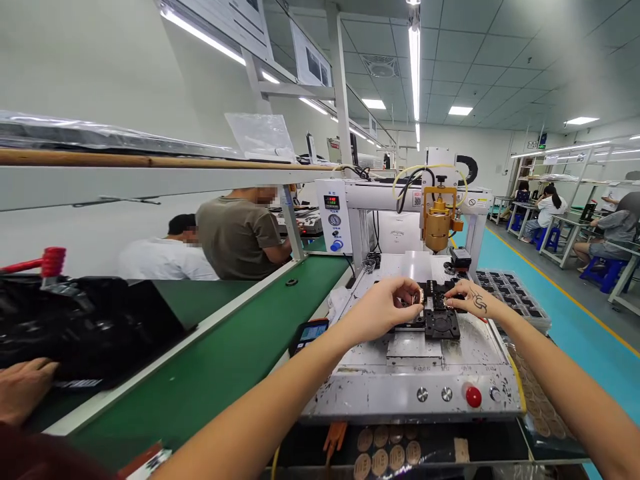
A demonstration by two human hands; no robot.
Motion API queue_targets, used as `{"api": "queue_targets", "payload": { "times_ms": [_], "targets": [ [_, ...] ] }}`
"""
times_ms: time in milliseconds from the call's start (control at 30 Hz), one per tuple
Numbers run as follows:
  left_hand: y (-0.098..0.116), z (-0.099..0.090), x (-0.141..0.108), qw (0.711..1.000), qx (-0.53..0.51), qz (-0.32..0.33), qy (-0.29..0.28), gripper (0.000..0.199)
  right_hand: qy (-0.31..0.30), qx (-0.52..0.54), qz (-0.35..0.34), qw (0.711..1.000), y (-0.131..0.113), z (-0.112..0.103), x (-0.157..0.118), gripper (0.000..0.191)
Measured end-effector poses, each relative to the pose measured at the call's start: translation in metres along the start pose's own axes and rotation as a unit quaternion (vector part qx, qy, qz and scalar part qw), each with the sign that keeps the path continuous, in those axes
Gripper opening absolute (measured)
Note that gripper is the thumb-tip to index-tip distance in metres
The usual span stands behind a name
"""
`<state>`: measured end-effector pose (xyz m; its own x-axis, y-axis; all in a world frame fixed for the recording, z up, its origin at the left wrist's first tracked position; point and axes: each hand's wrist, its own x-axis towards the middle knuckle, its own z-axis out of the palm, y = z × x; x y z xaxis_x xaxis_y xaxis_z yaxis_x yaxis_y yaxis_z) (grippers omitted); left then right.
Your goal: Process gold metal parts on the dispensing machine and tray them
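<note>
My left hand [395,303] pinches a small round shiny metal part [421,296] between thumb and fingers, just above the black fixture [443,325]. On the fixture's right side, my right hand [465,297] has its fingertips drawn together at a small shiny spot; what they grip is too small to make out. The fixture sits on the white bed of a benchtop machine [360,393]. Behind both hands hangs the machine's brass-coloured dispensing head [437,223], its tip above the bed.
Clear plastic trays of dark parts [515,300] stand right of the machine. To its left are a handheld device [310,333] and a green belt [225,360] with a black ring. A red button [473,397] is in front. A co-worker's hand [25,387] touches a black bag.
</note>
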<state>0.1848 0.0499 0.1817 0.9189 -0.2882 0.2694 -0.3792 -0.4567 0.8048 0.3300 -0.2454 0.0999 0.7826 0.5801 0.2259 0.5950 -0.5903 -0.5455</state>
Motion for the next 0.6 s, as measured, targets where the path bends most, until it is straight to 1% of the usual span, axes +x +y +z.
{"api": "queue_targets", "payload": {
  "times_ms": [100, 200, 267, 333, 400, 467, 500, 533, 600],
  "targets": [
    [0.004, -0.002, -0.016, 0.999, -0.044, 0.002, -0.003, 0.036, 0.026, -0.013, 0.010, 1.000, 0.007, 0.008, 0.002, 0.042],
    [0.010, -0.001, -0.031, 0.998, -0.069, 0.002, 0.002, 0.037, 0.044, -0.015, 0.009, 0.999, 0.007, 0.010, 0.003, 0.037],
    [0.014, 0.003, -0.043, 0.998, -0.065, 0.006, 0.020, 0.034, 0.066, -0.011, 0.010, 0.998, 0.001, 0.008, 0.001, 0.035],
    [0.017, 0.009, -0.057, 0.997, -0.045, 0.021, 0.051, 0.030, 0.110, -0.003, 0.016, 0.994, -0.011, 0.007, -0.008, 0.035],
    [0.017, 0.018, -0.075, 0.996, -0.020, 0.043, 0.078, 0.027, 0.176, 0.008, 0.026, 0.984, -0.030, 0.009, -0.028, 0.040],
    [0.013, 0.030, -0.095, 0.993, 0.006, 0.069, 0.099, 0.028, 0.236, 0.027, 0.040, 0.970, -0.056, 0.017, -0.060, 0.048],
    [0.010, 0.037, -0.105, 0.990, 0.020, 0.083, 0.109, 0.029, 0.253, 0.039, 0.045, 0.966, -0.070, 0.023, -0.079, 0.048],
    [0.007, 0.045, -0.114, 0.987, 0.035, 0.097, 0.119, 0.032, 0.256, 0.054, 0.050, 0.964, -0.085, 0.032, -0.099, 0.046],
    [0.001, 0.060, -0.129, 0.982, 0.058, 0.121, 0.136, 0.037, 0.237, 0.083, 0.059, 0.966, -0.115, 0.052, -0.139, 0.042]
  ]
}}
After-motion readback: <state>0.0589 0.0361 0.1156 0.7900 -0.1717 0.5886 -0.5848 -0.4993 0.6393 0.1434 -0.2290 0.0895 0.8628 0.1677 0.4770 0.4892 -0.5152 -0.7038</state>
